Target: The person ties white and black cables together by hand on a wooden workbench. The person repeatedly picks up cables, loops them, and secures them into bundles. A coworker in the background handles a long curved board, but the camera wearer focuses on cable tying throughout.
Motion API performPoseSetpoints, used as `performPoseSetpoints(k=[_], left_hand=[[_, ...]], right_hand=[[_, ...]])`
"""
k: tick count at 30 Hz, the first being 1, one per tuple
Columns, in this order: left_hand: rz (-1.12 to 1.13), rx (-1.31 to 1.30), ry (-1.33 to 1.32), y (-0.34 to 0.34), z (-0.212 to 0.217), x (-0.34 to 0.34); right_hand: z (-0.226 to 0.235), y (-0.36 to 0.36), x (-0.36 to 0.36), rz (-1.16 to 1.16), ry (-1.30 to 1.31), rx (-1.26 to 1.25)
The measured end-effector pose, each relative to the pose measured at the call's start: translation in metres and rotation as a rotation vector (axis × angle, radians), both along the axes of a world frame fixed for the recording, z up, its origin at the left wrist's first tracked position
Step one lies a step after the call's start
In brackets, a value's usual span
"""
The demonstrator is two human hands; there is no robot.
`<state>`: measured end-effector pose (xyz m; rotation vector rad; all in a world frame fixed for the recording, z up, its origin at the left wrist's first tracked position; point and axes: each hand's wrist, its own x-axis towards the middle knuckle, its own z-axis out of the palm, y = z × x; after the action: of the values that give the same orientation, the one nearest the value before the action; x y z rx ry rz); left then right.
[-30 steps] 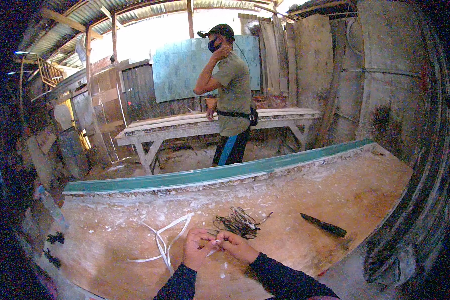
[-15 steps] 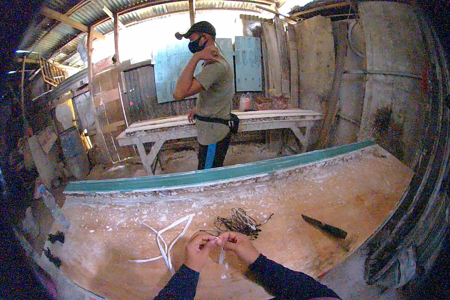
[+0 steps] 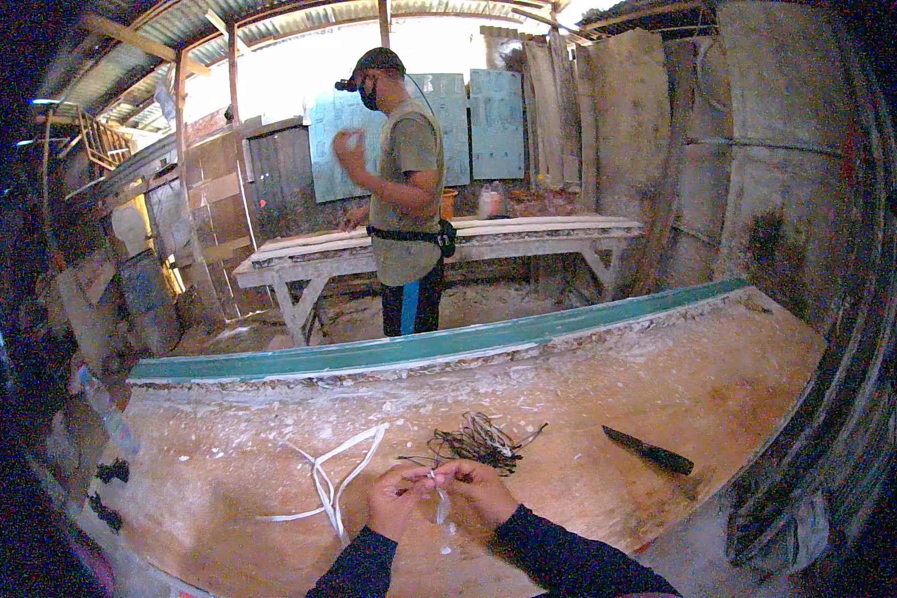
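You are pinching a thin white strip [image 3: 441,501] between both hands, left hand [image 3: 393,501] and right hand [image 3: 482,490]; it looks light and limp, so grip near its end.

Dusty wooden workbench [image 3: 668,399] with scattered strips and a knife

The bench is edged along its far side by a green board [image 3: 448,344], and its surface is covered with pale dust and shavings. White strips [image 3: 334,473] are laid left of centre, a tangle of dark thin strands [image 3: 478,441] is piled near the middle, and a dark knife [image 3: 650,453] is set well apart to the right.
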<state>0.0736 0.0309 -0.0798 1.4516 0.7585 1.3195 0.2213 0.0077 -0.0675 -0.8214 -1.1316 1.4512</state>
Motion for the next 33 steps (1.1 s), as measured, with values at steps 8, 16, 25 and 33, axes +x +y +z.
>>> performPoseSetpoints(k=[8, 16, 25, 33], left_hand=[[-0.048, -0.027, 0.140, 0.002, 0.003, -0.007], [-0.271, -0.221, -0.013, 0.012, -0.006, -0.009], [-0.228, -0.242, -0.007, 0.015, -0.012, -0.011], [-0.354, -0.246, 0.152, 0.016, -0.011, -0.020]], right_hand=[[-0.015, 0.009, 0.003, -0.043, -0.163, 0.105], [-0.012, 0.005, 0.001, -0.044, -0.128, 0.172], [-0.005, 0.003, 0.002, 0.026, -0.178, 0.213], [0.001, 0.001, 0.008, 0.183, -0.149, 0.213]])
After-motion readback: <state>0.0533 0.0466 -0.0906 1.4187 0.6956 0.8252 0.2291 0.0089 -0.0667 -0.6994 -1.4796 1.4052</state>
